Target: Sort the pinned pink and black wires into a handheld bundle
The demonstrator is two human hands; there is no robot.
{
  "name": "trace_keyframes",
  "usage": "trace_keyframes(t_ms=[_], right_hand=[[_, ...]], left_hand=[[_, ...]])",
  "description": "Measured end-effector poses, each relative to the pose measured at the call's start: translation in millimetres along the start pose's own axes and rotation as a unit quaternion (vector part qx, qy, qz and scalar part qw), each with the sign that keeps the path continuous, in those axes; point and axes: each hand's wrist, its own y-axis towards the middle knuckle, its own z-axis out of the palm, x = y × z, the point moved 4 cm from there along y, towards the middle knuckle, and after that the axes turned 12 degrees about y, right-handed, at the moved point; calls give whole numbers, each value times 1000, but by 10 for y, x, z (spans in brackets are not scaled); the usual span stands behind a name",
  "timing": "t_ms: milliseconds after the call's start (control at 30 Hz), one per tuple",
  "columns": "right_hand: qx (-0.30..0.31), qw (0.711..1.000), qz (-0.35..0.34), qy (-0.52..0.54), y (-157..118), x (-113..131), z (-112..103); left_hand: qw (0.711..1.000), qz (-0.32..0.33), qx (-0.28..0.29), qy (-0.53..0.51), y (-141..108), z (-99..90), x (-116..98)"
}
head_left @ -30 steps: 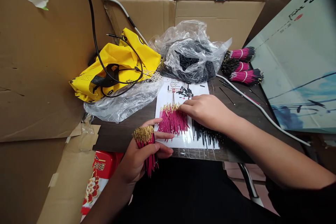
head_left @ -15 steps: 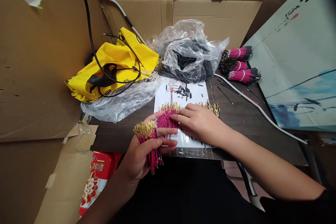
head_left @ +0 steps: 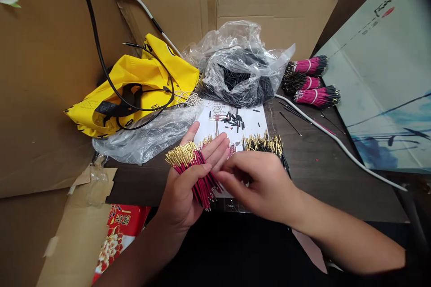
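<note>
My left hand [head_left: 180, 195] is closed around a bundle of pink and black wires [head_left: 198, 177] with gold pin ends, its thumb across them and its other fingers stretched out. Beside the lower end of that bundle is my right hand [head_left: 266, 184], fingers curled in; what they hold, if anything, is hidden. Behind the left fingers more gold-tipped pink wires [head_left: 205, 141] partly show on a printed sheet [head_left: 204, 119]. A group of gold-tipped black wires [head_left: 266, 144] lies past my right hand. Short black tubes [head_left: 235, 119] are scattered on the sheet.
A clear plastic bag [head_left: 245, 71] full of black tubes stands at the back. Left of it lies a yellow bag [head_left: 131, 71] with a black cable over it. Banded wire bundles [head_left: 314, 96] sit at the back right, near a white cable [head_left: 357, 162] crossing the dark table [head_left: 336, 179].
My right hand has left the pink wires on the sheet and come back toward my body, beside the held bundle. My left hand has turned slightly, its fingers now pointing more upward.
</note>
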Motion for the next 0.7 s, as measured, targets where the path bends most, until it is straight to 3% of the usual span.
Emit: trace_keyframes(t_ms=[100,200,267,400,500,700], right_hand=[[43,996,64,39,27,-77,81],[38,984,122,127,48,-165,70],[44,958,183,216,47,-236,63],[49,879,296,371,8,-351,91],[28,856,302,419,-2,-382,93],[31,857,288,426,-6,-436,92]], left_hand=[[1000,12,23,-16,63,61,1],[999,15,40,-23,116,106,15],[999,8,44,-24,141,130,26],[999,-1,33,-27,156,153,38],[1000,-4,13,-26,147,153,55],[999,-4,-26,-32,126,139,113]])
